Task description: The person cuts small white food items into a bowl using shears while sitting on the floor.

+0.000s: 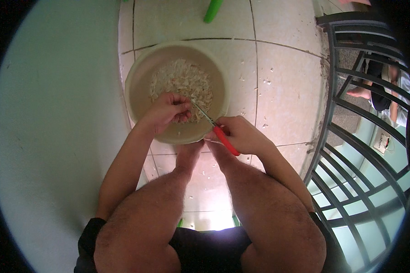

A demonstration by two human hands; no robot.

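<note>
My right hand (242, 134) grips a pair of scissors with red handles (225, 140). Their narrow metal blades (204, 113) point up and left, the tips beside the fingertips of my left hand (169, 111). On that hand, thumb and fingers are drawn together; anything held between them is too small to make out. Both hands are over the near part of a round beige plastic basin (136, 82). Inside it lies a heap of pale, shredded scraps (184, 76), whose material I cannot tell. My feet are at the basin's near rim.
Small pale bits (267, 82) are scattered over the tiled floor (287, 99). A plain wall (61, 102) rises at the left. Dark metal railing (328, 102) runs along the right; beyond it are a person's bare foot (359, 92) and a bag with writing (382, 140). A green leg (213, 12) stands ahead.
</note>
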